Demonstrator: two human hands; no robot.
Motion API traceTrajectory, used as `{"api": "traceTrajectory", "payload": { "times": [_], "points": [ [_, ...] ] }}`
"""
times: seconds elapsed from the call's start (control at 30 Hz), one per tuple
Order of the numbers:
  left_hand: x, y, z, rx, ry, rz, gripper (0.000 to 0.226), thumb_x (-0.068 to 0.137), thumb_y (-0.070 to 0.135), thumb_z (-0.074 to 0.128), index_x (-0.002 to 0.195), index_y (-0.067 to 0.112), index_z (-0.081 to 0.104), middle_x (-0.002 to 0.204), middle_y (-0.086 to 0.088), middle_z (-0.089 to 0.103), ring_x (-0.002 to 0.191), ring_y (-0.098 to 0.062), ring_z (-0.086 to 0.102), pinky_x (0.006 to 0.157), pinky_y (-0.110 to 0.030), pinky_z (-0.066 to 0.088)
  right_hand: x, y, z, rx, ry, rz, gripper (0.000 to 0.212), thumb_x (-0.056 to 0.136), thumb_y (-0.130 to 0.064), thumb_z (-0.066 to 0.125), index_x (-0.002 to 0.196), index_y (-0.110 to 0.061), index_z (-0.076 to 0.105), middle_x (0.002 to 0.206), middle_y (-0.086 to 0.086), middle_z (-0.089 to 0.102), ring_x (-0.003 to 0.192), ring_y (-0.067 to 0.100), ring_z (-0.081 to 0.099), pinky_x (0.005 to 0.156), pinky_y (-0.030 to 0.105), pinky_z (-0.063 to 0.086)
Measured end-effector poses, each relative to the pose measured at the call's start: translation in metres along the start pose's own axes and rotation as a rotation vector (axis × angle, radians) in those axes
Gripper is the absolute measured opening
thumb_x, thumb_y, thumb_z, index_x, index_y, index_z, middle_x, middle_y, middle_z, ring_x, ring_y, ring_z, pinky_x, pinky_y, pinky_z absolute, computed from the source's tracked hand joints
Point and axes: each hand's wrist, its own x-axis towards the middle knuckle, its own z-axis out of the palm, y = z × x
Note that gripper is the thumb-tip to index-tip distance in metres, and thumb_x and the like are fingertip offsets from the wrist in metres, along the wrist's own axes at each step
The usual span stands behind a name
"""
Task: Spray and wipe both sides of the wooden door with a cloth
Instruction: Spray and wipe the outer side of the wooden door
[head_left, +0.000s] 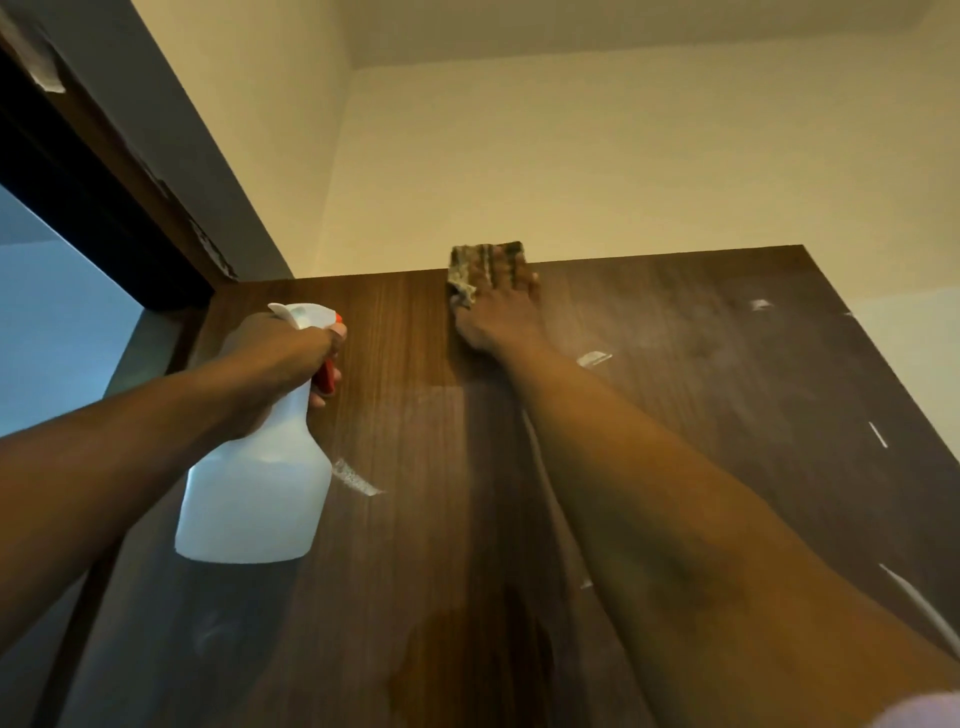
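Note:
The dark wooden door (675, 395) fills the lower view, seen from below, its top edge running across the middle. My right hand (498, 312) presses a greenish-brown cloth (470, 270) flat against the door at its top edge; the cloth pokes above the edge. My left hand (291, 353) grips the neck of a white spray bottle (254, 493) with a red trigger, held upright close to the door's left part, nozzle toward the wood. A wet patch shows low on the door.
The dark door frame (104, 197) slants across the upper left, with chipped white bits along it. Cream walls and ceiling (571, 130) rise above the door. Several white paint or tape marks (595, 358) dot the door surface.

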Motion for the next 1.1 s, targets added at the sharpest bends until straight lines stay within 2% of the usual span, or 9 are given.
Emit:
{"api": "traceTrajectory", "payload": {
  "times": [0.17, 0.23, 0.4, 0.5, 0.57, 0.63, 0.8, 1.0, 1.1],
  "points": [
    [-0.004, 0.008, 0.012, -0.011, -0.045, -0.019, 0.041, 0.091, 0.047, 0.052, 0.095, 0.007, 0.061, 0.081, -0.011, 0.066, 0.062, -0.024, 0.062, 0.048, -0.025, 0.045, -0.048, -0.004, 0.006, -0.036, -0.083, -0.32, 0.065, 0.105, -0.048, 0.026, 0.159, -0.024, -0.002, 0.166, 0.0, -0.012, 0.151, 0.021, -0.019, 0.122, 0.042, -0.009],
    [-0.009, 0.007, 0.017, -0.038, -0.058, -0.021, 0.04, 0.091, 0.047, 0.052, 0.091, 0.008, 0.061, 0.079, -0.01, 0.066, 0.06, -0.023, 0.061, 0.048, -0.025, 0.045, -0.079, 0.019, 0.006, -0.042, -0.06, -0.352, 0.063, 0.106, -0.046, 0.028, 0.16, -0.024, 0.004, 0.167, -0.002, -0.008, 0.152, 0.019, -0.014, 0.124, 0.042, -0.007],
    [-0.023, 0.011, 0.034, -0.053, -0.088, 0.002, 0.039, 0.09, 0.047, 0.052, 0.085, 0.01, 0.061, 0.077, -0.01, 0.065, 0.059, -0.021, 0.061, 0.046, -0.022, 0.045, -0.075, 0.088, -0.009, -0.075, 0.046, -0.021, 0.065, 0.104, -0.051, 0.021, 0.16, -0.025, 0.0, 0.167, 0.001, -0.009, 0.153, 0.023, -0.012, 0.124, 0.046, -0.006],
    [-0.025, 0.016, 0.046, -0.058, -0.109, -0.009, 0.036, 0.09, 0.047, 0.053, 0.083, 0.012, 0.059, 0.075, -0.009, 0.063, 0.058, -0.022, 0.059, 0.047, -0.022, 0.045, -0.034, 0.08, -0.019, -0.022, 0.032, 0.093, 0.067, 0.104, -0.051, 0.022, 0.159, -0.025, -0.006, 0.167, 0.003, -0.013, 0.152, 0.027, -0.015, 0.123, 0.046, -0.009],
    [-0.023, 0.018, 0.057, -0.095, -0.147, -0.023, 0.037, 0.089, 0.048, 0.054, 0.086, 0.011, 0.06, 0.079, -0.011, 0.065, 0.065, -0.026, 0.063, 0.054, -0.026, 0.052, -0.012, 0.066, -0.02, -0.044, 0.019, 0.081, 0.068, 0.104, -0.052, 0.022, 0.159, -0.025, -0.007, 0.166, 0.003, -0.013, 0.152, 0.028, -0.015, 0.122, 0.046, -0.009],
    [-0.02, 0.021, 0.067, -0.13, -0.162, -0.03, 0.037, 0.087, 0.049, 0.056, 0.087, 0.012, 0.061, 0.084, -0.012, 0.067, 0.074, -0.03, 0.066, 0.062, -0.031, 0.055, -0.011, 0.059, -0.02, -0.092, -0.009, -0.043, 0.066, 0.103, -0.053, 0.022, 0.159, -0.028, -0.004, 0.167, 0.0, -0.011, 0.153, 0.026, -0.013, 0.123, 0.048, -0.008],
    [-0.017, 0.036, 0.088, -0.143, -0.165, -0.013, 0.041, 0.086, 0.051, 0.056, 0.091, 0.011, 0.062, 0.087, -0.013, 0.067, 0.075, -0.03, 0.066, 0.058, -0.029, 0.053, -0.064, 0.116, -0.025, -0.12, -0.024, -0.291, 0.062, 0.106, -0.05, 0.024, 0.159, -0.028, 0.003, 0.167, -0.004, -0.005, 0.153, 0.018, -0.012, 0.124, 0.044, -0.006],
    [-0.025, 0.057, 0.124, -0.162, -0.163, -0.034, 0.033, 0.089, 0.042, 0.057, 0.091, 0.009, 0.061, 0.086, -0.015, 0.066, 0.072, -0.028, 0.064, 0.053, -0.027, 0.051, -0.025, 0.177, -0.05, -0.062, 0.057, 0.06, 0.065, 0.104, -0.048, 0.021, 0.159, -0.027, -0.008, 0.166, 0.002, -0.013, 0.152, 0.026, -0.016, 0.122, 0.049, -0.01],
    [-0.028, 0.065, 0.143, -0.134, -0.174, -0.042, 0.03, 0.09, 0.04, 0.056, 0.091, 0.01, 0.059, 0.088, -0.013, 0.064, 0.072, -0.027, 0.062, 0.051, -0.026, 0.047, 0.007, 0.164, -0.055, -0.011, 0.034, 0.069, 0.067, 0.103, -0.047, 0.023, 0.159, -0.025, -0.008, 0.166, 0.004, -0.013, 0.152, 0.029, -0.015, 0.122, 0.049, -0.009]
  ]
}}
